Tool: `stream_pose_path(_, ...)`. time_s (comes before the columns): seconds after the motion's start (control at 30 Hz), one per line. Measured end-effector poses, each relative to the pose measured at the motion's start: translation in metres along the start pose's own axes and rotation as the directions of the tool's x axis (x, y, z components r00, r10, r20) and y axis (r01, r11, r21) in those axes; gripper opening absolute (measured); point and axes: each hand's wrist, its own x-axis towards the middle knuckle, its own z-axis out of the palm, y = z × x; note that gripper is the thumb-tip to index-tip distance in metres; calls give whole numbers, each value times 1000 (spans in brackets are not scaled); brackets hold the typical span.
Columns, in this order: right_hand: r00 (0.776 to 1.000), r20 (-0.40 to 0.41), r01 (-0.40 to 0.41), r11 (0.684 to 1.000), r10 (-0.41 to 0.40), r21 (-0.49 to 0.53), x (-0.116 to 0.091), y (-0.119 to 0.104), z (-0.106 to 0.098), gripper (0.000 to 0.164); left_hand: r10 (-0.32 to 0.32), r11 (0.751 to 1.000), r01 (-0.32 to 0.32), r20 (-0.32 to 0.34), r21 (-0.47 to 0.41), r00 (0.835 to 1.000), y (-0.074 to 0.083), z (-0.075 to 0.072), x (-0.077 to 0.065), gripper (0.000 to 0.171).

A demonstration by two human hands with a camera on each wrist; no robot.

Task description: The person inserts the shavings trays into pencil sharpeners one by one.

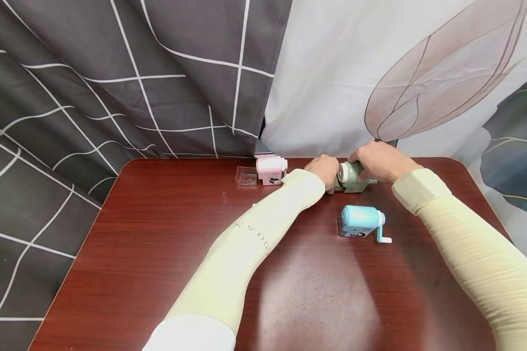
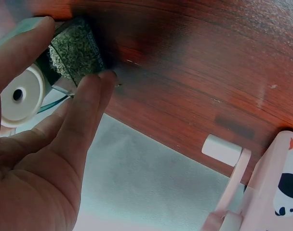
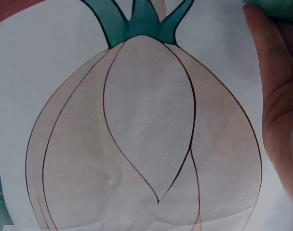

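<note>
Clasping the green sharpener (image 1: pixel 353 179): right grip (image 1: pixel 383 160); pinching its drawer (image 2: pixel 78 52): left grip (image 1: pixel 322 169); sleeve letters (image 1: pixel 256 232) include A, U

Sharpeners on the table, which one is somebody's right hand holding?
The green sharpener, gripped by the right hand. No hand holds the pink one farther left or the blue one in front.

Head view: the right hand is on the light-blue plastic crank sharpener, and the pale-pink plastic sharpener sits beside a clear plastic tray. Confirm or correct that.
No: the head view shows the right hand on the sage-green plastic sharpener; the light-blue sharpener sits untouched nearer the camera. The pale-pink sharpener does sit beside the clear tray.
</note>
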Motion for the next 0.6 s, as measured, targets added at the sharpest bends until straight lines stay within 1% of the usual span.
stream_pose_path(0.23,1000,-2,-4,1000,4,-6,0,1,1,39,-45,999,45,-11,11,999,2,1,2,31)
stream_pose_path(0.5,1000,-3,8,1000,-8,-3,0,1,0,41,-40,999,39,-36,-28,999,2,2,3,32)
stream_pose_path(0.6,1000,-2,11,1000,-11,-5,-1,1,-1,42,-39,999,38,-38,-20,999,4,3,3,34)
